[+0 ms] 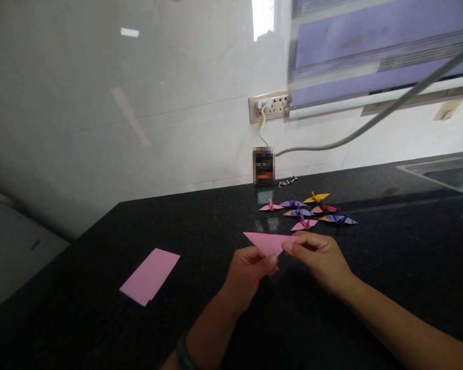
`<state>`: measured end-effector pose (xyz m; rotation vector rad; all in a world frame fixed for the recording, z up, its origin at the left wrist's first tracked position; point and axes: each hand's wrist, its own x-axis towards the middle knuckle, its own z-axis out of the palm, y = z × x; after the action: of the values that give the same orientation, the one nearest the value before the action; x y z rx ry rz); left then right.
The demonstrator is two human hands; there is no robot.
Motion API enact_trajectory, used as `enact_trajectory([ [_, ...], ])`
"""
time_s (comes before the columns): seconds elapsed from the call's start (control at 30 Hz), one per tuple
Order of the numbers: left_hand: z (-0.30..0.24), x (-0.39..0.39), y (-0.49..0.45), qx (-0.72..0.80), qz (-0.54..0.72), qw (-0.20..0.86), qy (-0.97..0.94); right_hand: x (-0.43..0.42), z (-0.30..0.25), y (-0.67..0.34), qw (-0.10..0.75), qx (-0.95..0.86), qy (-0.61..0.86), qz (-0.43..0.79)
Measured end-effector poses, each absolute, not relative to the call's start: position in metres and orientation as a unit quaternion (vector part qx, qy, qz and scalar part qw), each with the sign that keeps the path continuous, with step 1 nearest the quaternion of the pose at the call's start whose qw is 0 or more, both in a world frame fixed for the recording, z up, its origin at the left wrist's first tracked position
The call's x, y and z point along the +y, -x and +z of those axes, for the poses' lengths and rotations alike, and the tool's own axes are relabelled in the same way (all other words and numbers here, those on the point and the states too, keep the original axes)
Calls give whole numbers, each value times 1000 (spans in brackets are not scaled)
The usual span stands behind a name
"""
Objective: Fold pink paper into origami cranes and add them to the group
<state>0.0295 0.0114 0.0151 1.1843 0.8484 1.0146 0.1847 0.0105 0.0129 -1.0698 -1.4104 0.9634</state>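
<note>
A pink sheet of origami paper (268,243), folded into a triangle, is held up above the dark counter between my two hands. My left hand (251,266) pinches its lower point, thumb in front and fingers behind. At the paper's right corner, my right hand (319,255) grips with thumb and fingertips. Just beyond the hands stand several folded paper cranes: a pink crane (304,224) nearest, a purple crane (338,220) to its right, and a yellow crane (316,197) farther back. The fingers behind the triangle are partly hidden.
Flat on the black counter (81,308) at the left lies a pink rectangular piece of paper (150,276). A small dark box (264,167), blurred out, leans near the wall beside a beaded string (287,181). A grey cable (370,128) crosses the right side; a sink (447,172) lies beyond.
</note>
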Motion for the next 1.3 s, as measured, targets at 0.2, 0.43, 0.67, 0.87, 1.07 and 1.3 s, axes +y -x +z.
enact_trajectory([
  [0.2, 16, 12, -29, 379, 449, 617, -524, 16, 16, -194, 549, -571, 468, 392],
  [0.43, 12, 13, -29, 412, 457, 601, -509, 24, 18, -200, 634, -463, 434, 442],
  [0.67, 14, 12, -31, 378, 441, 633, -512, 10, 11, -177, 485, -542, 422, 541],
  [0.87, 8, 12, -29, 426, 396, 567, -584, 20, 25, -198, 538, -568, 464, 415],
  [1.07, 8, 4, -26, 414, 268, 459, -739, 13, 33, -201, 322, -725, 411, 448],
  [1.3, 19, 3, -26, 374, 254, 437, -778, 15, 21, -198, 347, -654, 422, 524],
])
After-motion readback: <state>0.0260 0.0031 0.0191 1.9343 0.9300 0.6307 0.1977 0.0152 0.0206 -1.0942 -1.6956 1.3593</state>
